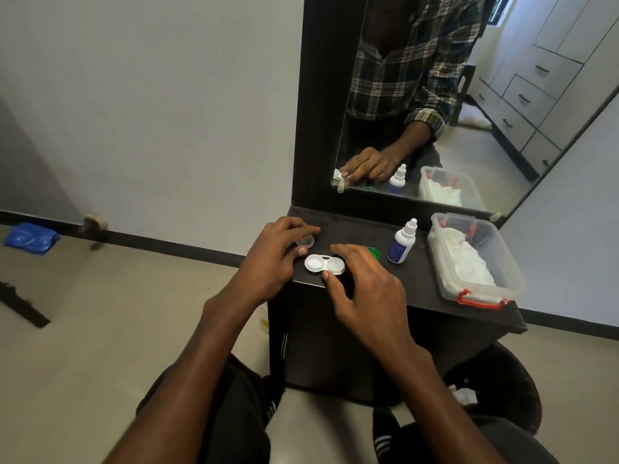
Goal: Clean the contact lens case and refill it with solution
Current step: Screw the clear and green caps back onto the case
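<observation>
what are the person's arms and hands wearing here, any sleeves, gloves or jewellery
Both forearms are bare in the head view, with no sleeve reaching into sight. The left hand and right hand wear no gloves, and no rings, watch or bracelet show. In the mirror, one arm has a plaid shirt sleeve rolled up near the elbow, checked in dark, white and reddish lines.

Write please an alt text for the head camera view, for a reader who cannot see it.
Two bare hands work at an open white contact lens case on a dark table: the right hand holds it, the left hand touches a clear cap. To the right stand a solution bottle and a clear plastic box, below a mirror.
</observation>
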